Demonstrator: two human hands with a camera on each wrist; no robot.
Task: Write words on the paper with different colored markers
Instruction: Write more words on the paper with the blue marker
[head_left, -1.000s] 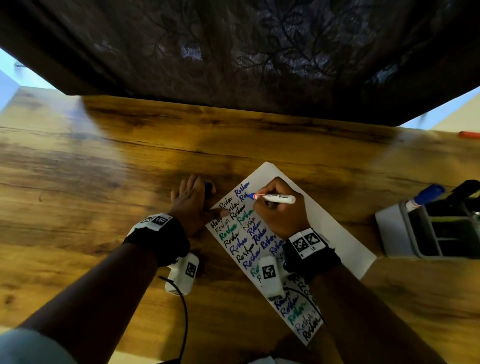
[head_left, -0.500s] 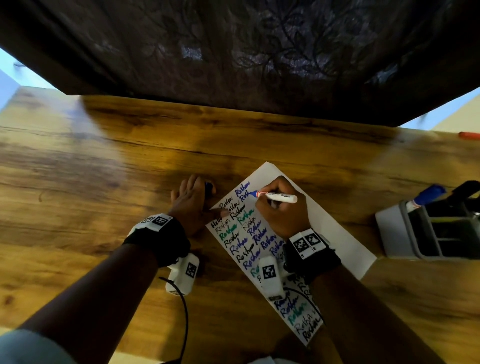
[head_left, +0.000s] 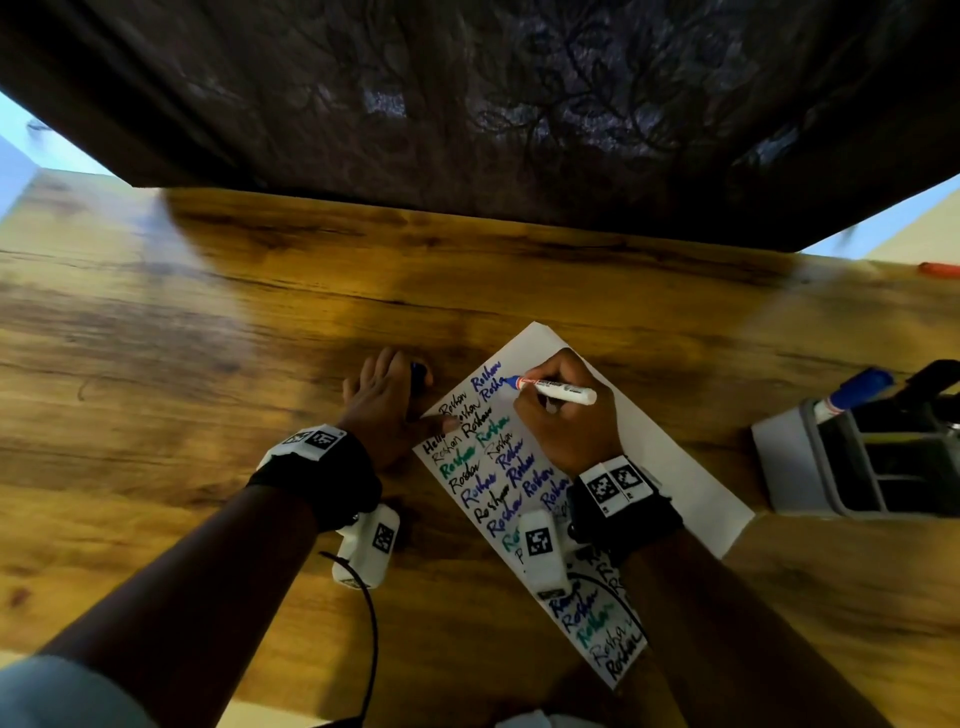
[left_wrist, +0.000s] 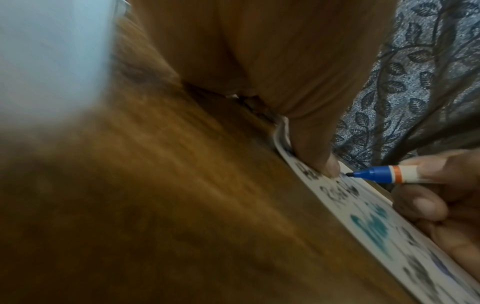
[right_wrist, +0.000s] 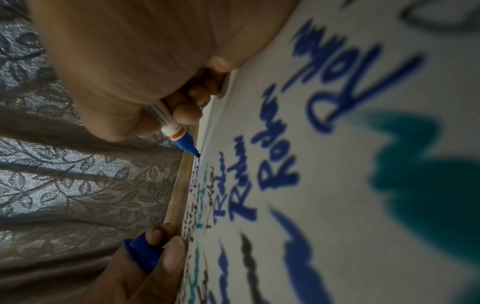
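1. A person's right hand pinches a blue marker in its curled fingers, the tip on the white paper near the sheet's far corner.
2. The left hand lies at the paper's left edge, thumb pressing the sheet, a blue marker cap held between its fingers.
3. The paper lies slantwise on a wooden table; a grey marker holder stands to the paper's right, well apart.

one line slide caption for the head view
Right hand writes with a blue marker on the paper while the left hand steadies it.
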